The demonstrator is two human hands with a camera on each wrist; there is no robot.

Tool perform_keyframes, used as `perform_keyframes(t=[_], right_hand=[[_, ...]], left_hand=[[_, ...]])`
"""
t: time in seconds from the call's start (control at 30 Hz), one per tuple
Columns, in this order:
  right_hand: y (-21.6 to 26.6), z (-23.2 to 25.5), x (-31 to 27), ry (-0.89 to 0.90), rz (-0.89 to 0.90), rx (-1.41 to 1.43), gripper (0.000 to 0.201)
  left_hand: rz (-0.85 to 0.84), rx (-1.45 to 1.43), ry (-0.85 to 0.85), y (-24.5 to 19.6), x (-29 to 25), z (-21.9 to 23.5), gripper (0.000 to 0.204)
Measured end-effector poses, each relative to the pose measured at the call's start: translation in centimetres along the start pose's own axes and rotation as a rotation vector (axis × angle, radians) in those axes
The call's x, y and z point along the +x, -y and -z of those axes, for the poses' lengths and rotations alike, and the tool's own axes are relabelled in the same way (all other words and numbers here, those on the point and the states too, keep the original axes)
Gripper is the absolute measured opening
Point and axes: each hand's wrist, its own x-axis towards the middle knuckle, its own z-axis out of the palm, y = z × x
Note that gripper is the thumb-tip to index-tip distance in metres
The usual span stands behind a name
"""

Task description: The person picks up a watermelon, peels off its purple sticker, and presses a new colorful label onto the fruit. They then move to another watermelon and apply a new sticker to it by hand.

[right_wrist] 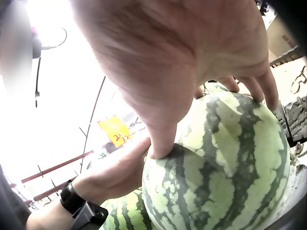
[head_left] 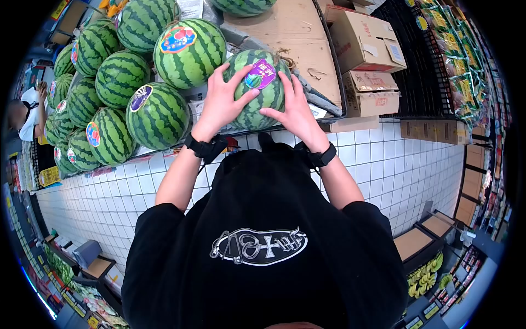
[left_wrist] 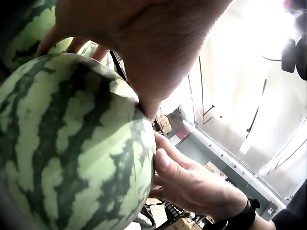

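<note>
A striped green watermelon (head_left: 253,114) with a purple label (head_left: 260,75) sits at the display's front corner, between my two hands. My left hand (head_left: 223,104) grips its left side, the thumb lying over the near top and the fingers reaching to the far side. From the right, my right hand (head_left: 298,112) holds it with spread, bent fingers. In the left wrist view the melon's rind (left_wrist: 72,143) fills the lower left, with the right hand (left_wrist: 189,184) beyond it. The right wrist view has the rind (right_wrist: 220,158) below my palm and the left hand (right_wrist: 117,170) opposite.
Several more watermelons (head_left: 123,79) are piled to the left, one (head_left: 189,54) right beside the held melon. A cardboard-covered surface (head_left: 290,35) lies behind it. Stacked cartons (head_left: 370,41) and a rack of bagged goods (head_left: 452,60) stand to the right. White floor tiles (head_left: 378,159) surround me.
</note>
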Motion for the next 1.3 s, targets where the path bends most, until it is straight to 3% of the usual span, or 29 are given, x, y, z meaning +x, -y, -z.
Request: perform_keyframes(t=[0.17, 0.27, 0.37, 0.47, 0.6, 0.7, 0.73, 0.93, 1.17, 1.3], right_hand=[[-0.3, -0.6, 0.6, -0.114, 0.111, -0.011, 0.093], [-2.1, -0.6, 3.5, -0.278, 0.131, 0.101, 0.071], [-4.4, 0.7, 6.8, -0.304, 0.195, 0.059, 0.054], [-5.6, 2.3, 9.6, -0.299, 0.355, -0.138, 0.054], [-4.4, 4.0, 11.7, -0.082, 0.496, -0.117, 0.058], [-4.1, 4.4, 12.9, 0.089, 0.351, -0.075, 0.064], [-4.2, 4.3, 13.1, 0.065, 0.427, -0.049, 0.062], [-4.4, 3.8, 14.2, 0.114, 0.306, 0.026, 0.057], [-4.9, 4.4, 16.6, -0.168, 0.344, 0.116, 0.048], [-5.8, 5.7, 18.3, -0.206, 0.165, 0.219, 0.05]], left_hand=[[-0.013, 0.007, -0.063, 0.0, -0.9, -0.7, 0.054], [-0.008, 0.022, -0.071, -0.3, -0.9, -0.6, 0.052], [0.002, 0.014, -0.077, -0.5, -0.7, -0.4, 0.051], [0.002, 0.008, -0.058, -0.4, -0.4, -0.2, 0.05], [0.017, -0.019, -0.017, -0.7, -0.5, 0.4, 0.05], [0.029, -0.005, -0.036, -0.8, -0.8, 0.1, 0.05], [0.029, -0.007, -0.042, -0.8, -0.9, 0.0, 0.05], [0.024, 0.004, -0.082, -0.4, -1.1, -0.5, 0.049], [0.02, -0.001, -0.08, -0.4, -1.2, -0.3, 0.049], [0.003, 0.016, -0.106, -0.3, -1.2, -0.6, 0.048]])
